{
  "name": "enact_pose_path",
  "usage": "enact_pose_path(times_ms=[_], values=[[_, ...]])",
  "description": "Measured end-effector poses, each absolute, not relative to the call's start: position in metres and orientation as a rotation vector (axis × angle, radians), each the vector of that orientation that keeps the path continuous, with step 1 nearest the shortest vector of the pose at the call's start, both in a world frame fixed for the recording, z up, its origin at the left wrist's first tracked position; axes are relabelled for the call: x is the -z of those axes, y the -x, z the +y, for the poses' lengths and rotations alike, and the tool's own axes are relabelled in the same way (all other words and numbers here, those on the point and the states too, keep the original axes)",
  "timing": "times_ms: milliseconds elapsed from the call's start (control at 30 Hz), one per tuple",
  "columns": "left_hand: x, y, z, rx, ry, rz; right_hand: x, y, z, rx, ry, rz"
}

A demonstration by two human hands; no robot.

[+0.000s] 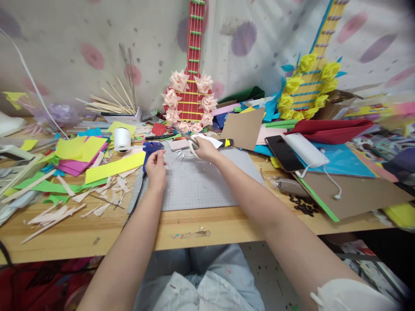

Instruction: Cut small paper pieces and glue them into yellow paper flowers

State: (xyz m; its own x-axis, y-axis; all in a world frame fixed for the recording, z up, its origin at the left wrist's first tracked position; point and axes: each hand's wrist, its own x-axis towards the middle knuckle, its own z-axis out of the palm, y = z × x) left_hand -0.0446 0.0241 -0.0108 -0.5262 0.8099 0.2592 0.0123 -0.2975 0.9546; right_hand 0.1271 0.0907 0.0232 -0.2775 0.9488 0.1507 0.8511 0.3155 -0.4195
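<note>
My right hand [206, 149] is closed on scissors [193, 149] with pale handles, and their blades point away toward the red paper guitar [191, 103] with pink paper flowers. My left hand [156, 166] is closed in a pinch over the left edge of the grey cutting mat [201, 185]. Whatever its fingertips hold is too small to make out. Just behind that hand lies a blue glue gun [151, 149], its cord running toward the table's front edge. Several thin white bits [180, 159] rest on the mat between my hands.
Coloured paper and pale scraps [110, 190] cover the left side, near a white roll [122, 139] and a box of sticks [121, 113]. A black phone [284, 153], a white power bank [306, 150] and brown cardboard [353, 194] lie right. A yellow-flowered paper guitar [306, 90] leans behind.
</note>
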Motion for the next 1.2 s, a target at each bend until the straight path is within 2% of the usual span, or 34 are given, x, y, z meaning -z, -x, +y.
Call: enact_pose_path(times_ms=[133,367,500,733,1067,1200], values=[[0.011,0.039,0.022,-1.911,-1.333,1.508,-0.022,-0.155,0.083,-0.376,1.746,-2.160],[0.014,0.021,0.016,-1.543,-1.327,1.195,0.000,-0.157,0.070,-0.312,1.696,-2.203],[0.020,0.022,0.017,-1.439,-1.411,1.239,0.005,-0.157,0.072,-0.198,1.635,-2.205],[0.013,0.024,0.016,-1.125,-1.821,1.563,0.011,-0.162,0.072,-0.194,1.650,-2.091],[0.013,0.033,0.017,-1.338,-1.862,1.735,0.013,-0.161,0.071,-0.202,1.642,-2.032],[0.013,0.036,0.016,-1.470,-1.664,1.669,0.010,-0.167,0.072,-0.366,1.665,-1.902]])
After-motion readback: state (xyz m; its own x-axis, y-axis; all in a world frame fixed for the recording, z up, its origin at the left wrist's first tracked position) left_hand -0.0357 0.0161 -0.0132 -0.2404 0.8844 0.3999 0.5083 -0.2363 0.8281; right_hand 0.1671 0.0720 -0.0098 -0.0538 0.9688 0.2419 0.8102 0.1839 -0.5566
